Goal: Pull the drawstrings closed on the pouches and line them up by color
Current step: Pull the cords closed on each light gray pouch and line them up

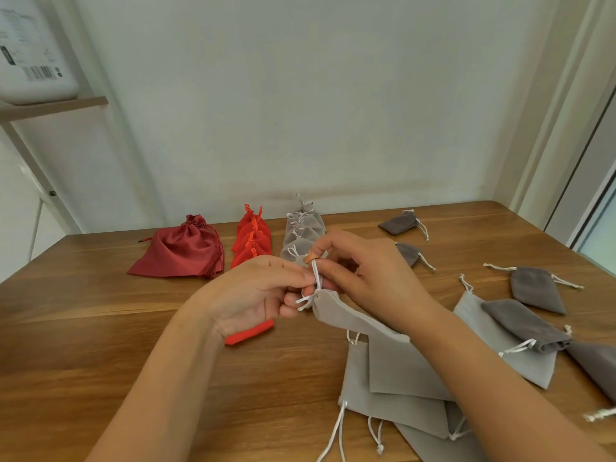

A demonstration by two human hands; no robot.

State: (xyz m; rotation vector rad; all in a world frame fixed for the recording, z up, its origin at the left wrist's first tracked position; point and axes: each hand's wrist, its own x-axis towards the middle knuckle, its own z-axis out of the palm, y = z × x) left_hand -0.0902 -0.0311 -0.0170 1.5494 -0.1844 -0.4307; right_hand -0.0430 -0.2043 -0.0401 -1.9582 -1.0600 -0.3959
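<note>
Near right: stack of flat light grey fabric pouches (400, 388) on the wooden tabletop (100, 328), cords loose. Above it, a light grey pouch (343, 315) held off the tabletop, mouth gathered. Left hand (253, 291) and right hand (363, 278) both pinch its white drawstring (316, 276). Single orange-red pouch (250, 333) lies under the left hand. Dark grey pouches (526, 325) scattered right. Far edge, left to right: dark red satin pouch (180, 251), row of orange-red pouches (253, 241), row of cinched light grey pouches (301, 235).

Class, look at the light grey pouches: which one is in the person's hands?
The light grey pouch raised at centre: left hand and right hand pinch its white drawstring. The others lie on the table, in the near pile or back row.
</note>
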